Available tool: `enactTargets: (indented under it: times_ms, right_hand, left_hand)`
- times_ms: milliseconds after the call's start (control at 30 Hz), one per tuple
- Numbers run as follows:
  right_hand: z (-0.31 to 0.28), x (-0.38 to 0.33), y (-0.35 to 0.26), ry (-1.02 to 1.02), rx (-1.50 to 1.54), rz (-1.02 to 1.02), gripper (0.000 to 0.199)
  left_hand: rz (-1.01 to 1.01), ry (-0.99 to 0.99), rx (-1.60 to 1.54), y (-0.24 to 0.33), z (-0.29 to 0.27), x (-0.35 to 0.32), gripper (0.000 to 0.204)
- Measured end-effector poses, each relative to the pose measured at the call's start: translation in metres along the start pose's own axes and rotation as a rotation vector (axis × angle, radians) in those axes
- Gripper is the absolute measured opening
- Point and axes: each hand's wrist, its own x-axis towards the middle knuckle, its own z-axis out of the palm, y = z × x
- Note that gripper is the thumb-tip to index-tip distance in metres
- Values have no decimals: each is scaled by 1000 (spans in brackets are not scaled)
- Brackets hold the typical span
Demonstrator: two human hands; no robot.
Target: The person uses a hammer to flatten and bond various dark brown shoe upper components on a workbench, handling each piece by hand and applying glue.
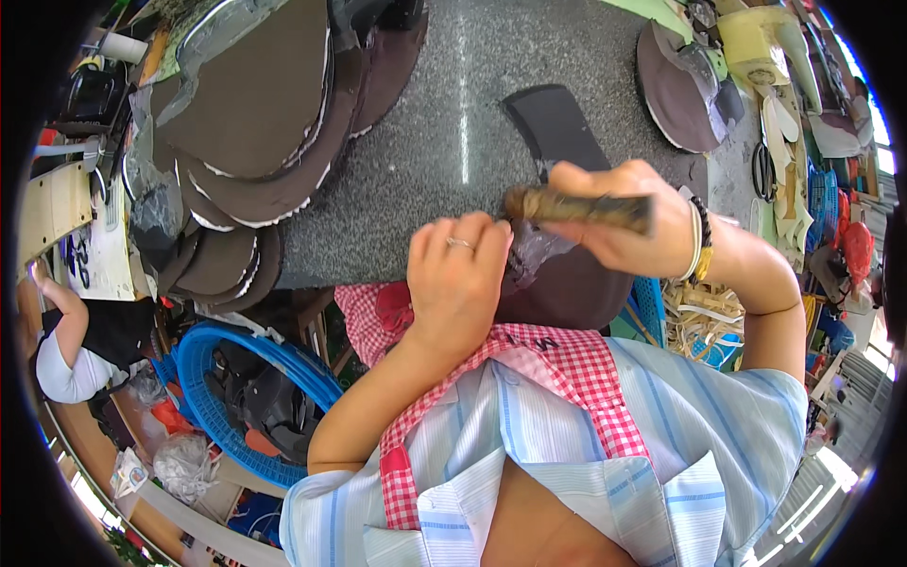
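My right hand (619,219) grips a brown-handled tool (576,209) held crosswise over a dark brown leather piece (567,283) at the near edge of the grey speckled table (444,142). My left hand (456,274), with a ring on one finger, presses its fingers down on the same leather piece, just left of the tool's tip. A dark grey flat blade-shaped piece (556,125) lies on the table beyond my right hand. The tool's working end is hidden between my hands.
Stacks of brown leather cut-outs (255,123) cover the table's left side, with more at the far right (675,90). A blue basket (236,378) of scraps stands on the floor at my left. Another person (76,345) sits at the far left.
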Motion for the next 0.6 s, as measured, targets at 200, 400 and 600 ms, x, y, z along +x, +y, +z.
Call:
enactTargets:
  times_ms: [200, 400, 600]
  right_hand:
    - [-10, -2, 9, 151, -26, 5, 17]
    - [-14, -11, 22, 111, -137, 100, 21]
    - [-15, -17, 38, 160, 43, 21, 23]
  left_hand:
    - [13, -3, -75, -37, 5, 42, 7]
    - [444, -190, -149, -55, 21, 97, 14]
    - [180, -54, -253, -55, 18, 77, 30]
